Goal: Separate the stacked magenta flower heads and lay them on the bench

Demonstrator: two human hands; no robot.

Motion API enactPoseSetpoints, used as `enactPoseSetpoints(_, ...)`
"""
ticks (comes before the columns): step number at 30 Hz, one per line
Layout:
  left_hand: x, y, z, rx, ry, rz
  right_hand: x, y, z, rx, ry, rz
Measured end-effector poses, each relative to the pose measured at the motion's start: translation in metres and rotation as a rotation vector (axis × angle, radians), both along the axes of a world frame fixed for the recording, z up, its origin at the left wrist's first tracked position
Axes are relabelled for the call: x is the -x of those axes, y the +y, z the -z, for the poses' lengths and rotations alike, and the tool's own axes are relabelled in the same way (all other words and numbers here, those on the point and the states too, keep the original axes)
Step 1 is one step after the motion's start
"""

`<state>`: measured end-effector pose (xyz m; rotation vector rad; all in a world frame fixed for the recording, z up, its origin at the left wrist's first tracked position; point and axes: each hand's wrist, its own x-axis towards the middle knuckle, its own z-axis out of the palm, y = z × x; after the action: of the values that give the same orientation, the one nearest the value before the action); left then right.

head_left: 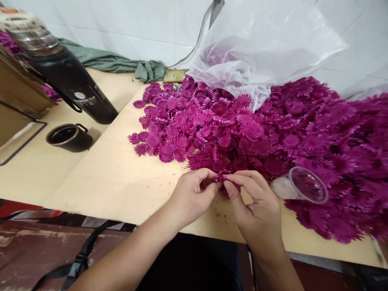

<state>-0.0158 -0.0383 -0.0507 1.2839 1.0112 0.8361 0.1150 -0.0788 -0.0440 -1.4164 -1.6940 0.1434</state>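
My left hand (198, 194) pinches a small magenta artificial flower piece (222, 176) between thumb and forefinger. From the other side, my right hand (254, 198) grips the same piece with its thumb and fingers. The fingertips cover much of it, so its exact shape is hidden. Just beyond both hands spreads a big heap of magenta artificial flower pieces (197, 121), round with fringed petal edges. Beside my right hand a clear plastic cup (307, 186) lies tipped on its side against the heap, with something whitish inside.
A black thermos (69, 85) and a black mug (69, 137) with dark liquid stand at the left, near a cardboard box (21, 89). A clear plastic bag (266, 44) rests behind the heap. Green cloth (106, 58) lies along the tiled wall. The wooden table (115, 190) has small crumbs on it.
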Motion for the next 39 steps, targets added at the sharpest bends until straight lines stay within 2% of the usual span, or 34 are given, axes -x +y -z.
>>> enactPoseSetpoints(5,0.001,0.001,-0.005,0.023,0.001,-0.006,0.005,-0.004,-0.003,-0.065,0.046,0.002)
enactPoseSetpoints(9,0.002,0.000,-0.009,-0.065,0.039,0.010,0.002,-0.003,-0.004,0.013,0.121,-0.008)
enactPoseSetpoints(13,0.004,-0.001,-0.006,-0.192,0.160,0.018,-0.004,-0.002,-0.004,0.112,0.047,-0.068)
enactPoseSetpoints(16,0.006,-0.001,-0.003,-0.215,0.192,0.045,-0.008,-0.003,-0.002,0.155,0.026,-0.116)
enactPoseSetpoints(22,0.005,-0.002,-0.007,-0.152,0.148,0.091,-0.007,-0.004,-0.003,0.089,0.107,-0.038)
enactPoseSetpoints(30,0.004,-0.004,-0.008,-0.165,0.189,0.080,-0.003,-0.005,-0.002,0.031,0.184,0.036)
enactPoseSetpoints(32,0.004,-0.004,-0.009,-0.182,0.201,0.077,-0.003,-0.006,0.000,0.036,0.241,0.047)
enactPoseSetpoints(37,0.007,-0.006,-0.015,-0.275,0.200,0.052,-0.006,-0.007,0.002,0.028,0.625,0.044)
enactPoseSetpoints(39,0.007,-0.007,-0.016,-0.288,0.202,0.045,-0.006,-0.005,0.002,0.019,0.719,0.043)
